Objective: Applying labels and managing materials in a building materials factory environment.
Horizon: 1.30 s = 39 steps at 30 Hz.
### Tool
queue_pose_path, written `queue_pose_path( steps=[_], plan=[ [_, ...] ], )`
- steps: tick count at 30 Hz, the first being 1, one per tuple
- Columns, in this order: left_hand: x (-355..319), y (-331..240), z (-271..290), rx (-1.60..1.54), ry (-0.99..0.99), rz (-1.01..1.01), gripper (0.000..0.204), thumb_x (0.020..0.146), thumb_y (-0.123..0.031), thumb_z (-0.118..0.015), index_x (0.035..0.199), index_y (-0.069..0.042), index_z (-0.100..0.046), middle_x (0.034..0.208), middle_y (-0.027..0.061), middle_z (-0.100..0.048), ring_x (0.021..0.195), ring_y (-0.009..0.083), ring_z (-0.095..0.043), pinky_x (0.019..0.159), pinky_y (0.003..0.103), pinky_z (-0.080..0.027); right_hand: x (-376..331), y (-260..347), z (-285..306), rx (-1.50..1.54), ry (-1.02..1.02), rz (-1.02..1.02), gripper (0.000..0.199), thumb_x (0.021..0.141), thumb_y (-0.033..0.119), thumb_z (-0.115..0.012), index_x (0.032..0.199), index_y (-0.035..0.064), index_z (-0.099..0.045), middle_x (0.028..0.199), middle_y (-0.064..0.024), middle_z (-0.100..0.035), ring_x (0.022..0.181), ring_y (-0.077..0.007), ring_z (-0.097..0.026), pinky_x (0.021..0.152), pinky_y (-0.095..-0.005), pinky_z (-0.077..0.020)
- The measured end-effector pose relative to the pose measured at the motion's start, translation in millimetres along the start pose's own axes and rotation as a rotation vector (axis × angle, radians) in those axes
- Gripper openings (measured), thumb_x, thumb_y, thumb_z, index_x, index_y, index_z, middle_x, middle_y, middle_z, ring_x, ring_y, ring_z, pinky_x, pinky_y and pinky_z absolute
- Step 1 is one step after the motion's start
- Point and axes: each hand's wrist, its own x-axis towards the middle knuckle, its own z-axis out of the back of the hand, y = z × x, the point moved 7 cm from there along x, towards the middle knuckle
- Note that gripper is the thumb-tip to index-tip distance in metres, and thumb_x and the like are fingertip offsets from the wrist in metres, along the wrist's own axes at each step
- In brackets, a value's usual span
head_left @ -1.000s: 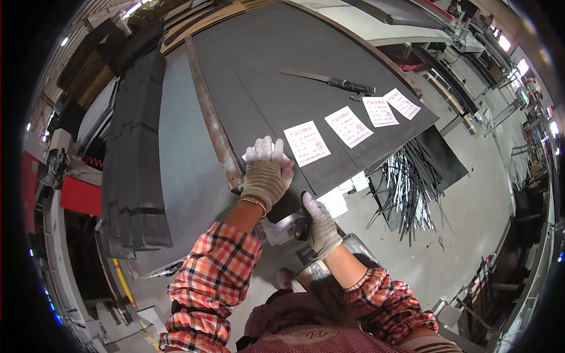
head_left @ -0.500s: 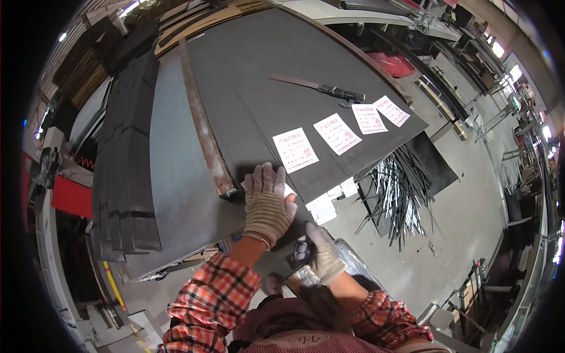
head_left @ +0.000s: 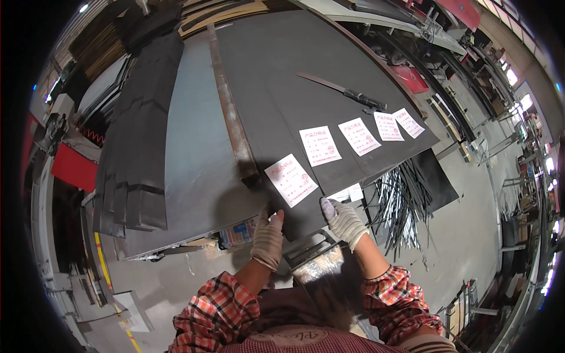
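Both my hands wear pale knitted gloves. At the near end of a dark grey sheet [head_left: 302, 217], my left hand [head_left: 268, 238] grips its left edge, with the thumb showing and the other fingers mostly hidden. My right hand [head_left: 347, 222] is closed on the same sheet's right corner. Between them, a white paper label [head_left: 292, 180] with red print lies flat on the sheet. More such labels, including one just beyond it [head_left: 321, 146], run in a row to the right. A knife [head_left: 341, 91] with a black-wrapped handle rests farther back.
A rusty metal bar [head_left: 229, 112] lies lengthwise across the sheets. Stacked dark panels [head_left: 141, 135] stand on the left. A bundle of thin dark strips [head_left: 403, 200] hangs low beyond the table's right edge. A plastic-wrapped item [head_left: 321, 265] is close below my hands.
My left hand has left the nearest label, uncovering it, and drawn back to the sheet's near end. My right hand has risen from below the table edge to the sheet's corner.
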Motion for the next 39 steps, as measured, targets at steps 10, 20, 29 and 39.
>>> queue_pose_path(
  steps=[10, 20, 29, 39],
  plan=[
    [-81, 54, -17, -0.144, 0.196, 0.176, 0.051, 0.088, -0.022, -0.052, 0.132, 0.0, -0.035, 0.127, 0.0175, -0.045, 0.11, 0.0226, -0.051, 0.092, 0.038, -0.041, -82, 2, 22, -0.291, 0.281, -0.069, 0.053, 0.094, 0.045, -0.035, 0.112, 0.0, -0.057, 0.106, -0.0257, -0.059, 0.104, -0.0407, -0.054, 0.09, -0.0426, -0.0421],
    [-36, 20, -34, -0.258, 0.273, 0.09, 0.08, 0.091, -0.037, -0.053, 0.143, 0.003, -0.007, 0.131, 0.0124, -0.042, 0.117, 0.0186, -0.04, 0.101, 0.028, -0.031, -45, 26, 6, -0.499, 0.271, -0.067, 0.076, 0.089, 0.06, -0.035, 0.122, -0.0078, -0.045, 0.104, -0.0317, -0.058, 0.101, -0.0427, -0.056, 0.09, -0.0462, -0.0418],
    [-49, -27, 12, -0.278, 0.017, -0.083, 0.051, 0.08, -0.021, -0.07, 0.121, -0.001, -0.046, 0.105, 0.0085, -0.055, 0.093, 0.0162, -0.053, 0.082, 0.03, -0.044, -66, 32, 64, 0.349, 0.193, 0.084, 0.071, 0.085, 0.055, -0.054, 0.126, -0.0011, -0.043, 0.109, -0.0156, -0.058, 0.095, -0.0193, -0.057, 0.082, -0.0295, -0.0452],
    [-45, -19, 52, 0.094, 0.265, 0.127, 0.009, 0.081, -0.013, -0.066, 0.086, -0.005, -0.064, 0.079, 0.0053, -0.067, 0.069, 0.0148, -0.061, 0.062, 0.026, -0.047, -7, 76, 64, -0.303, 0.65, 0.32, 0.046, 0.084, 0.047, -0.058, 0.116, 0.0148, -0.062, 0.112, -0.0081, -0.064, 0.101, -0.0257, -0.062, 0.089, -0.0319, -0.0465]
  ],
)
